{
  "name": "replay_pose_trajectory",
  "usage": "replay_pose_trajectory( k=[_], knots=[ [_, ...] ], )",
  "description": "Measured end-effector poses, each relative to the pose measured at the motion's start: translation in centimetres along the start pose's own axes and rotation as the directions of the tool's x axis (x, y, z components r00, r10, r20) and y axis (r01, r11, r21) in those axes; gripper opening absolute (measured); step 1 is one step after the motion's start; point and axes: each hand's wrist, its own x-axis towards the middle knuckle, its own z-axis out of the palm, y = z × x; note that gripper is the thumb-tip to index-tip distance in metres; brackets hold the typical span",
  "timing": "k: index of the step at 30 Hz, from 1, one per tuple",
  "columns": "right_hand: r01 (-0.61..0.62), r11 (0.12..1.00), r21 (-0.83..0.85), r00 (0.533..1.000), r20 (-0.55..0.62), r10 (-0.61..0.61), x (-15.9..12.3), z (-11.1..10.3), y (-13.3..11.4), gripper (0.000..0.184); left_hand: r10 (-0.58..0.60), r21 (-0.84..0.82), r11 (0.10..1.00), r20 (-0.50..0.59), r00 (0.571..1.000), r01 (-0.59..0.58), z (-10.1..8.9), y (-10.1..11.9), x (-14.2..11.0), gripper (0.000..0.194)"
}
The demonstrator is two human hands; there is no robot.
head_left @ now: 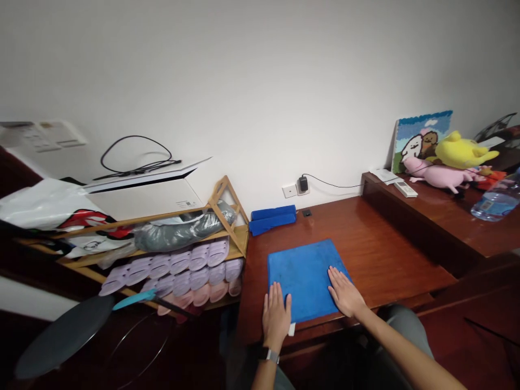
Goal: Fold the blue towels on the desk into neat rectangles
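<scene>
A blue folded cloth (305, 279), squarish and towel-like, lies flat on the reddish-brown wooden desk (390, 249). A small white tag (291, 329) sticks out at its near edge. My left hand (277, 317) rests flat over the cloth's left near edge, fingers stretched forward. On the right edge lies my right hand (344, 292), also flat with fingers extended. Neither hand grips anything. Behind the cloth, by the wall, two narrow blue folded pieces (273, 219) lie side by side; they look like the same kind of fabric.
Left of the desk stands a wooden rack (239, 244) with lilac and pink slippers (179, 261) and a white box (150, 197). A raised shelf on the right bears plush toys (441, 174), a remote (405, 188) and a plastic bottle (493, 203). A black plug (303, 183) sits in the wall.
</scene>
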Motion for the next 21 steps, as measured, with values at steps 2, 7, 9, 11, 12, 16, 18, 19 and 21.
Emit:
replay_pose_trajectory(
  k=[2,7,9,11,12,16,18,19,21],
  knots=[
    [0.002,1.000,0.001,1.000,-0.012,-0.002,-0.1,0.1,0.1,0.069,-0.022,0.008,1.000,-0.025,0.999,0.022,-0.2,-1.4,-0.5,0.067],
    [-0.004,1.000,0.003,1.000,-0.012,0.004,-0.3,0.3,0.1,0.071,-0.033,-0.005,0.999,-0.039,0.999,0.032,-0.2,-1.1,-0.6,0.067],
    [-0.030,1.000,0.008,0.999,0.011,0.030,-0.3,0.3,-0.1,0.072,-0.034,-0.008,0.999,-0.030,0.999,0.033,-0.2,-1.0,-0.6,0.067],
    [-0.079,0.997,0.014,0.996,0.032,0.079,0.2,0.0,-0.2,0.075,-0.034,-0.007,0.999,-0.020,0.999,0.034,-0.3,-1.0,-0.6,0.067],
    [-0.106,0.994,0.016,0.994,0.032,0.106,0.6,-0.2,-0.2,0.076,-0.033,-0.007,0.999,-0.021,0.999,0.033,-0.3,-1.1,-0.6,0.067],
    [-0.169,0.985,0.014,0.985,-0.012,0.170,4.7,-1.9,0.4,0.076,-0.029,-0.015,1.000,-0.057,0.998,0.028,-0.1,-1.4,-0.7,0.069],
    [-0.192,0.981,0.005,0.981,-0.009,0.192,7.6,-2.7,1.0,0.074,-0.028,-0.017,1.000,-0.067,0.997,0.027,0.1,-1.5,-0.7,0.069],
    [-0.206,0.978,0.002,0.978,-0.005,0.206,9.0,-3.0,1.3,0.073,-0.027,-0.017,1.000,-0.068,0.997,0.026,0.2,-1.5,-0.7,0.069],
    [-0.229,0.973,-0.003,0.973,0.005,0.229,11.5,-3.1,1.8,0.074,-0.030,-0.017,0.999,-0.067,0.997,0.029,0.4,-1.7,-0.7,0.069]
  ],
)
